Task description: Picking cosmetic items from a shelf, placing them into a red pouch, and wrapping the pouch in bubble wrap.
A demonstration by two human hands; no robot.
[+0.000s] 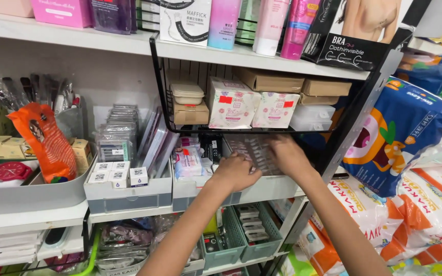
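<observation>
Nearest the camera, two bare forearms rise from the bottom edge toward a crowded shop shelf, and below them sits a teal basket [241, 240] of small packets on the lower shelf. Moving up, the left hand [235, 171] has its fingers curled over the near left edge of a clear blister pack [254, 151] holding rows of small pieces, so that grip is closed on the pack; the right hand [288, 154] lies on the pack's right side with fingers spread flat over it, and whether that grip is clamped or merely resting, I cannot tell. The pack sits tilted in a grey-white bin [262, 190] on the middle shelf, just under a black wire rack [160, 110]. Just left of the left hand, in the same bin, there are small white and pink packets [188, 162]. Further left, another grey bin [129, 193] holds little white boxes and upright clear sleeves, and at far left an orange pouch [44, 143] leans in a grey tray. To the right, blue and orange bulk bags [410, 138] pile up beside the shelving. Farther back, inside the wire rack, flowered white boxes [231, 105] stand next to brown cartons, and on the top shelf pink tubes [300, 23] stand upright.
</observation>
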